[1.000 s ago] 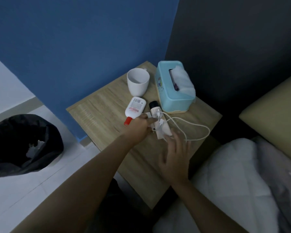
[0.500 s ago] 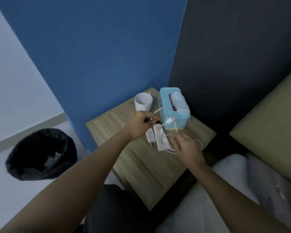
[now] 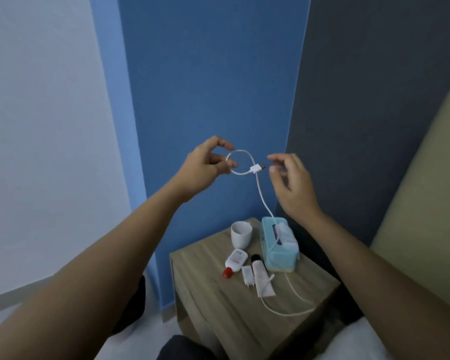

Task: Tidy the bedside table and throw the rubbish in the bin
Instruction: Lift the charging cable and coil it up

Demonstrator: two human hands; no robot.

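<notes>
Both hands had risen above the counter (image 3: 218,302): left hand (image 3: 203,167) pinched the looped white cable (image 3: 260,193), right hand (image 3: 294,183) open beside its plug; no label was readable.

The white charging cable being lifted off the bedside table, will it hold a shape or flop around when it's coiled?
Probably floppy: the charging cable sags in a loose curve from the left hand down across the tissue box. It likely weighs little, since a fingertip pinch holds the loop. Its trailing end may drag across the cream tube.
</notes>
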